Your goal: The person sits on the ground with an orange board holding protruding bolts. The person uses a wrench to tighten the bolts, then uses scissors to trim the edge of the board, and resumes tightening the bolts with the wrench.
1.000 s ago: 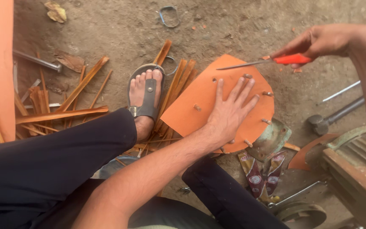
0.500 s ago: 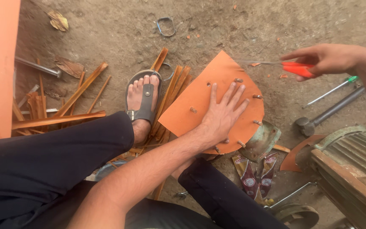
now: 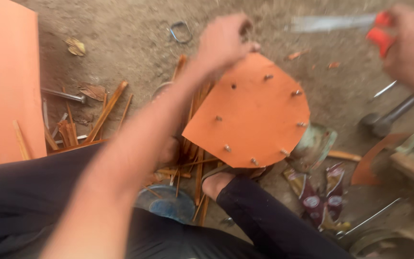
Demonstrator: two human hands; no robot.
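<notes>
Sheet [image 3: 250, 115] pinched at far edge by L hand [image 3: 224, 43]; scissors [image 3: 360, 26] gripped in R hand [image 3: 410, 45]. Rounded outline mostly cut, far corner left.

Single head-worn camera, looking steeply down from above the person's lap, close over the dark-trousered legs [image 3: 34, 206] and dirt ground [image 3: 135, 33], near arm filling the foreground, frame motion-blurred, no second view sharing the scene

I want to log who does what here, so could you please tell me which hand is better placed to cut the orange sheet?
The right hand, probably: it already holds the red-handled scissors, while the left hand grips the orange sheet at its top edge.
</notes>
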